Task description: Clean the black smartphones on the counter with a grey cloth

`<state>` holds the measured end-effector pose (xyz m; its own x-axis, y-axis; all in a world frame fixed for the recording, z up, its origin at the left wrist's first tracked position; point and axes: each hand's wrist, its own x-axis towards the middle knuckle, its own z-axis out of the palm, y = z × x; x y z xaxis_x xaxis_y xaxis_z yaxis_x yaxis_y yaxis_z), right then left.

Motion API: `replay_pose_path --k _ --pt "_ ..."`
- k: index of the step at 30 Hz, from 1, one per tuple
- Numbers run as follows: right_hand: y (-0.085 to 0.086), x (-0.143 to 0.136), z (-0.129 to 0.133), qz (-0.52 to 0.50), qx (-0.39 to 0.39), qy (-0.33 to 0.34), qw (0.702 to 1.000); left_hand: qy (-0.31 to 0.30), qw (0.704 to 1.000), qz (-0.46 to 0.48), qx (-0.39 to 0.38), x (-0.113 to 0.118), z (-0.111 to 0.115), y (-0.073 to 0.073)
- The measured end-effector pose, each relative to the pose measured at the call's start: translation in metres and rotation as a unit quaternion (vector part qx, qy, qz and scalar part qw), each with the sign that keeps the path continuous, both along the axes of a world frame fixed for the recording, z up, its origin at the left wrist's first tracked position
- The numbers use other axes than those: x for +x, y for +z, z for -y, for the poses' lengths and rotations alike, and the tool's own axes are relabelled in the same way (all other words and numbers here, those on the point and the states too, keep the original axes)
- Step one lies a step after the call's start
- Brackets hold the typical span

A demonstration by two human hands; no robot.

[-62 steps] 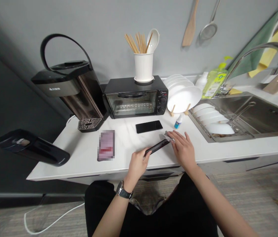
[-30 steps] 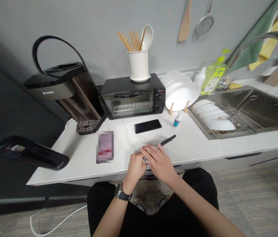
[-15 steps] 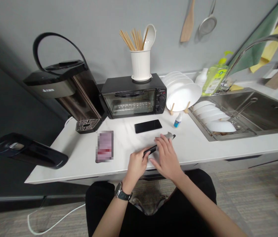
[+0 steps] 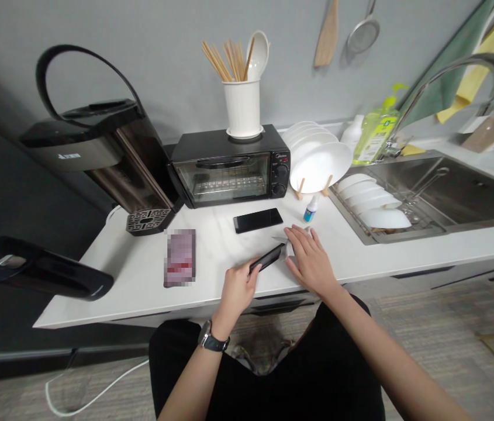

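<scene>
My left hand (image 4: 238, 286), with a dark watch on its wrist, grips one end of a slim black phone (image 4: 268, 259) tilted above the counter's front edge. Over the far end lies my right hand (image 4: 310, 257), its fingers bent around a thin grey cloth (image 4: 287, 250) pressed against the phone. That hand and the cloth hide the phone's far end. Beyond my hands, a second black phone (image 4: 258, 220) rests flat on the counter. A small white spray bottle (image 4: 310, 210) with a blue label stands just behind my right hand.
On the white counter (image 4: 141, 263) are a blurred-out purple rectangular item (image 4: 180, 257), a dark water dispenser (image 4: 128, 169), a black bottle-shaped device (image 4: 40, 269) and a toaster oven (image 4: 229, 175). Plates (image 4: 323, 166) stand in a rack beside the sink (image 4: 431, 204), which holds several bowls.
My right hand has shifted slightly right along the phone, baring more of the cloth. The phone's far end, visible before, is now covered. The whole view has moved a little.
</scene>
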<state>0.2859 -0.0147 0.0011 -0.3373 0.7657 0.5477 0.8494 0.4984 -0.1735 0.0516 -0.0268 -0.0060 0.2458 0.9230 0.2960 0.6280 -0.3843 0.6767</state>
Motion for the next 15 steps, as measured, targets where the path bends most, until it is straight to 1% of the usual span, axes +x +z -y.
replay_pose_path --k 2,4,7,9,10,12,13,15 --pt "-0.001 -0.014 0.005 -0.026 -0.003 -0.005 1.000 -0.004 1.000 0.007 0.003 0.001 0.000 0.001" --pt "-0.002 -0.037 0.016 -0.049 -0.009 0.006 0.999 -0.010 1.000 0.009 0.010 0.000 0.000 -0.001" --pt "-0.001 -0.072 0.037 -0.039 -0.033 0.074 0.996 -0.011 0.999 -0.030 0.023 -0.004 0.000 -0.007" --pt "0.000 -0.085 0.045 -0.020 -0.042 0.124 0.991 -0.006 0.998 -0.054 0.032 -0.006 0.000 -0.012" --pt "0.000 -0.086 0.046 -0.009 -0.040 0.142 0.989 -0.006 0.998 -0.061 0.033 -0.008 -0.001 -0.014" --pt "0.001 -0.076 0.041 0.010 -0.024 0.147 0.989 -0.001 0.997 -0.068 0.030 -0.008 -0.001 -0.015" --pt "0.001 -0.067 0.036 0.018 -0.016 0.137 0.990 0.003 0.997 -0.069 0.025 -0.008 -0.001 -0.014" --pt "0.001 -0.043 0.022 0.029 -0.002 0.094 0.995 0.001 0.999 -0.049 0.012 -0.005 0.000 -0.011"
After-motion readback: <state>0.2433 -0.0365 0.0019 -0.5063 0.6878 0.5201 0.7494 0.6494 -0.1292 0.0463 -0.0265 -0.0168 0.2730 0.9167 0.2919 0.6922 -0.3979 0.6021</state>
